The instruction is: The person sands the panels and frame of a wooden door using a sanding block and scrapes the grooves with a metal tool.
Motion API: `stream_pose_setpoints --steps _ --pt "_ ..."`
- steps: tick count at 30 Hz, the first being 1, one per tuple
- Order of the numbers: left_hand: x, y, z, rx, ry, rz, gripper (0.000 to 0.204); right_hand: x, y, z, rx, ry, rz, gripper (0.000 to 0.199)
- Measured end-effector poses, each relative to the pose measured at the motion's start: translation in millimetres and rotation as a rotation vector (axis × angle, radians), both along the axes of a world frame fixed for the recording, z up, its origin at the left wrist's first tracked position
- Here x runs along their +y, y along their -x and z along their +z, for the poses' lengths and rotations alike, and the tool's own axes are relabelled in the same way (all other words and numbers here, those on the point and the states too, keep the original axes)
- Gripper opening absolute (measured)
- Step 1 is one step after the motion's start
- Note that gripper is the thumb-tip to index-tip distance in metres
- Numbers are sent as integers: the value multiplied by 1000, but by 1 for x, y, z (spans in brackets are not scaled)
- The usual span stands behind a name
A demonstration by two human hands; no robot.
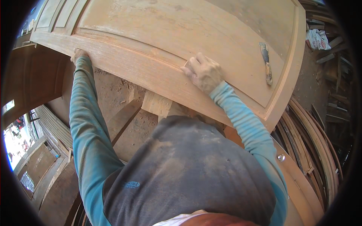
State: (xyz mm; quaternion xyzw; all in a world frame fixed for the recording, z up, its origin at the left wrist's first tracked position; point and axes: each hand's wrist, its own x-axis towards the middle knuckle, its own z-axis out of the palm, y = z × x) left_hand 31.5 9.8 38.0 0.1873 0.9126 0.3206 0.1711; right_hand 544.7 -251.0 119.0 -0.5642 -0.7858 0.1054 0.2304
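A panelled wooden door [151, 71] lies flat in front of me, its surface pale with dust. My left hand [80, 54] is closed over the door's near edge at the left, its fingertips partly hidden. My right hand [205, 72] presses down on the moulding along the door's near rail. Its fingers are curled together, and a thin edge shows by the fingertips, too small to name. To the right of that hand, a scraper [266, 62] with a worn handle rests on the door panel.
Wooden supports [156, 103] stand under the door, above a floor strewn with shavings. Stacked curved boards [305, 143] lean at the right. Scrap wood and a white sack [318, 39] lie beyond them. Another brown panelled piece [34, 79] stands at the left.
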Motion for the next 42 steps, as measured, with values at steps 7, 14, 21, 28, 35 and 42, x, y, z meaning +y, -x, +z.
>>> stream_pose_setpoints --steps 7,14,21,28,35,42 --pt "3 18 -17 -7 -48 -12 74 -59 -68 -1 -95 77 -49 27" --pt "13 14 -27 -162 -321 261 56 36 48 -5 -124 121 58 34" --pt "18 63 -41 50 28 -22 71 -29 -28 -14 -6 15 -30 31" --pt "56 167 -101 308 331 -438 49 -44 -49 -10 -25 -60 -14 29" --pt "80 194 -94 250 311 -374 50 -141 -156 1 -195 -53 -58 34" --pt "48 138 -79 142 111 -296 47 -92 -121 -6 -70 -7 99 32"
